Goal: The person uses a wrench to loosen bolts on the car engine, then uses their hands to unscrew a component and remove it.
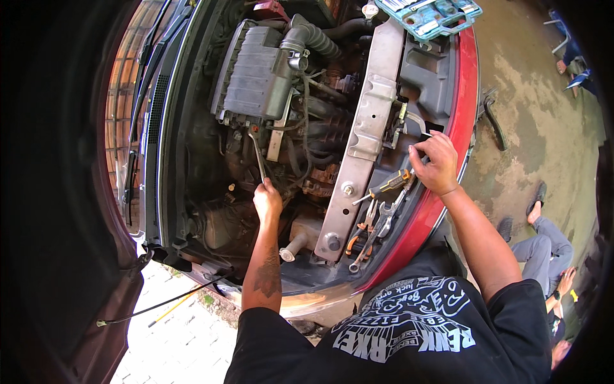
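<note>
In the head view, the person leans over the open engine bay (268, 147) of a red car. The left hand (267, 200) reaches down into the bay and is closed around the lower end of a slim metal wrench (258, 155). The wrench's long axis runs nearly straight up the picture from the fist, leaning slightly to the person's left. Its far end points up and away from the person and meets a fitting just below the grey ribbed air box (252, 73). The handle end is hidden inside the fist.

The right hand (437, 163) rests on the front edge of the bay, next to the red bumper (455, 128). Its fingers are curled, but whether they grip anything cannot be told from here. Just below this hand, a screwdriver (387, 187) with a yellow and black handle lies on the front panel. Beneath it lie orange-handled pliers (362, 232) and a few loose spanners (382, 221).

A silver crossmember (368, 121) runs diagonally between the two hands. At the top of the picture, an open blue tool case (430, 16) sits on the car's front edge. To the right, another person sits on the concrete floor (543, 128), well apart from the car.
</note>
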Available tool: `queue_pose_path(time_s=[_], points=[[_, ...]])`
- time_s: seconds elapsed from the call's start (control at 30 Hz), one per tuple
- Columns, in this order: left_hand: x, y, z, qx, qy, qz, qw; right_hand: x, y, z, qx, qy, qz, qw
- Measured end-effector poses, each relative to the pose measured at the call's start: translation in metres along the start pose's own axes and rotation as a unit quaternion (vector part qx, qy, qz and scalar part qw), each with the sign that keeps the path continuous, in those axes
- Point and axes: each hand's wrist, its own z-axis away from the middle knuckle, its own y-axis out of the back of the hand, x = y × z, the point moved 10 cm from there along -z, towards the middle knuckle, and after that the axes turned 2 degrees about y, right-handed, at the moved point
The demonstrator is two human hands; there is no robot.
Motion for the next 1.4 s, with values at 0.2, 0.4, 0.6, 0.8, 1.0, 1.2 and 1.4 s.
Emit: queue_pose_path(time_s=[0.2,0.4,0.6,0.8,1.0,1.2,1.4], points=[[-0.006,-0.037,0.008,0.015,0.079,0.071,0.994,-0.003,0.0,-0.001,0.005,0.004,-0.006,1.0],[0.053,-0.112,0.068,-0.084,0.32,0.505,0.797,0.003,0.001,0.001,0.004,0.004,0.011,1.0],[-0.003,-0.026,0.029,-0.071,0.105,0.193,0.973,-0.003,0.0,0.0,0.007,0.003,-0.003,1.0],[0.018,0.131,-0.023,-0.054,-0.034,-0.213,0.975,0.0,0.002,0.001,0.016,0.005,-0.004,1.0],[0.086,0.176,-0.058,-0.037,-0.129,-0.351,0.927,0.001,0.0,0.001,0.012,0.002,-0.007,1.0],[0.132,0.17,-0.078,-0.059,-0.192,-0.432,0.879,0.0,0.003,0.0,0.014,0.009,-0.007,1.0],[0.151,0.165,-0.095,-0.068,-0.196,-0.47,0.858,0.0,0.002,0.001,0.007,0.005,-0.001,1.0]])
